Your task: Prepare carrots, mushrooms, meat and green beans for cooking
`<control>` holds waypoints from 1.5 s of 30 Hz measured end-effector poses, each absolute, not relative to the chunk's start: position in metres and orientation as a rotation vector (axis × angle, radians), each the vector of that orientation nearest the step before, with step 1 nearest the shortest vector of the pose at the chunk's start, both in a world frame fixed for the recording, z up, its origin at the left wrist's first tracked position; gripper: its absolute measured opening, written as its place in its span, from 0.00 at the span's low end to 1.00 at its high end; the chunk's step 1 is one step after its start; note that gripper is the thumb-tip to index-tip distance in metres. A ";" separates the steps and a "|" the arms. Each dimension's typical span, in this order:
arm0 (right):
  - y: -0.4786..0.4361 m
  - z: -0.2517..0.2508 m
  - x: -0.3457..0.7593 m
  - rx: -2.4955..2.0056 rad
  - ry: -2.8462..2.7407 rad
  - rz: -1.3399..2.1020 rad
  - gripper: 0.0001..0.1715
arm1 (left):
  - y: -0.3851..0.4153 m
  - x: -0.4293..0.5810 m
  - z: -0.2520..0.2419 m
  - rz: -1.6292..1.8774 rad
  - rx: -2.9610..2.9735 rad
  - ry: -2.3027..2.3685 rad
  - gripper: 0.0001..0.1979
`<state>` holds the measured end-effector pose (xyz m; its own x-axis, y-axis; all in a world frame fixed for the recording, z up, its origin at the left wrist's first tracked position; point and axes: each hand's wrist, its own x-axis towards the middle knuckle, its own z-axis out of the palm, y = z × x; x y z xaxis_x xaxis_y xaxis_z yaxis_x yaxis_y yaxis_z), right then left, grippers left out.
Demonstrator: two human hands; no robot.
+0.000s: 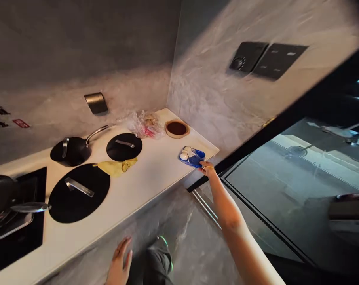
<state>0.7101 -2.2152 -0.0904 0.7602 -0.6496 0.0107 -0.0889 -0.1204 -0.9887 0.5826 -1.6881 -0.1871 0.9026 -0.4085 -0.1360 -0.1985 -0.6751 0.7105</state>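
My right hand (206, 168) reaches out to the far end of the white counter (149, 174) and its fingers touch the near edge of a small blue tray (192, 156) that holds a few white round items. Whether the fingers grip the tray or only rest on it is unclear. My left hand (120, 264) hangs low beside my leg, in front of the grey cabinet face, fingers straight and together, holding nothing.
Three black pan lids (79, 192) (124, 147) (71, 150) lie on the counter, with a yellow cloth (117, 167) between them. A clear plastic bag (143, 124) and a round brown dish (177, 128) sit in the corner. A pan (2, 196) sits at the left. Dark glass (289, 182) lies to the right.
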 end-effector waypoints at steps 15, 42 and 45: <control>-1.915 -0.051 0.660 -1.827 -0.175 0.534 0.20 | -1.664 0.578 -0.004 -0.119 2.565 -0.458 0.46; -1.341 -0.068 0.485 -1.659 -0.964 1.038 0.20 | -1.247 0.298 -0.041 0.056 2.570 0.696 0.21; -1.285 -0.065 0.484 -1.535 -1.084 1.177 0.19 | -1.177 0.303 -0.059 0.071 2.541 0.779 0.11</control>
